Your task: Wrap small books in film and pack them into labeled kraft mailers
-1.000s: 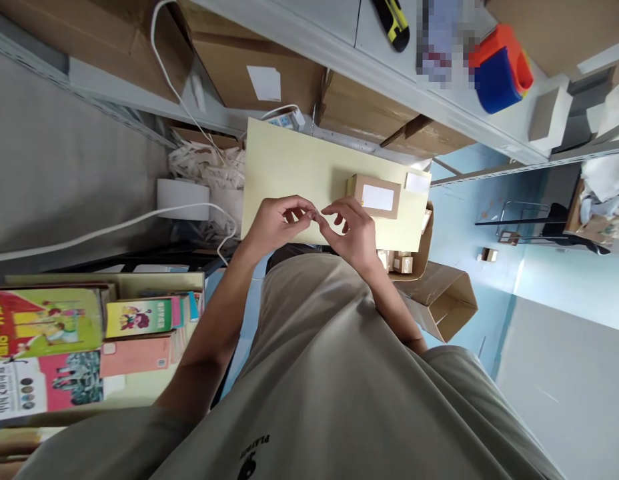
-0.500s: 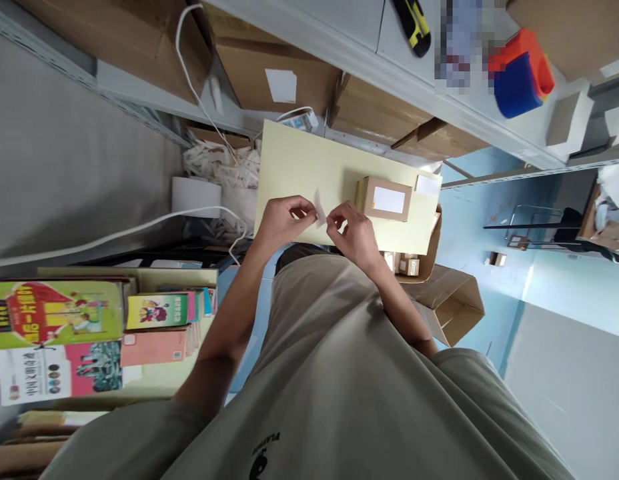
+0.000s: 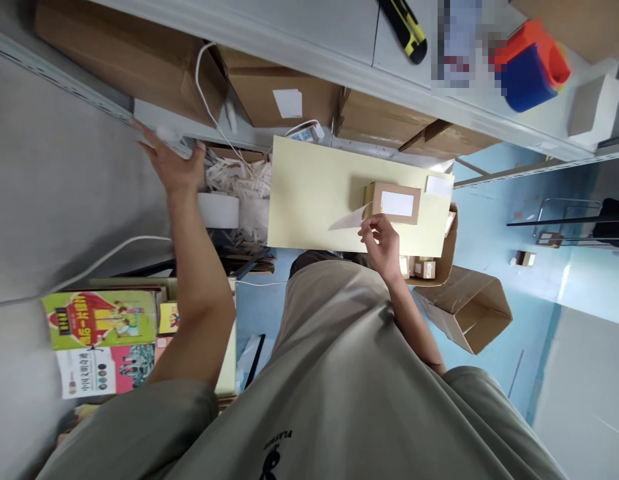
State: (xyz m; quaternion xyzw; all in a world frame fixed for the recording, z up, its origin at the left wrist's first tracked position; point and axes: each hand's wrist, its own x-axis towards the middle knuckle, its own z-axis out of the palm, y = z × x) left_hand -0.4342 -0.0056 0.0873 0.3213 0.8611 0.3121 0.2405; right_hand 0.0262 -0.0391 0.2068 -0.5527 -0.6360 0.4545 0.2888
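Observation:
My right hand (image 3: 381, 245) pinches the end of a thin, pale, see-through label (image 3: 348, 220) over the cream tabletop (image 3: 309, 180). Just beyond its fingers sits a small brown cardboard box (image 3: 419, 200) with a white label on its face. My left hand (image 3: 177, 163) is stretched far out to the left, fingers spread, above a bin of white paper scraps (image 3: 252, 193). A blurred whitish bit (image 3: 167, 135) shows beside its fingers; whether they touch it I cannot tell.
Large cartons (image 3: 289, 83) line the shelf behind the table. A yellow-black utility knife (image 3: 407, 30) and a red-blue tape dispenser (image 3: 532, 67) lie on the upper shelf. An open carton (image 3: 469, 310) stands at right on the floor, books (image 3: 102, 320) at left.
My hands have parted. The left swung far left and its fingers spread, while the right moved a little to the right with the label, close to the small box. The view shifted slightly.

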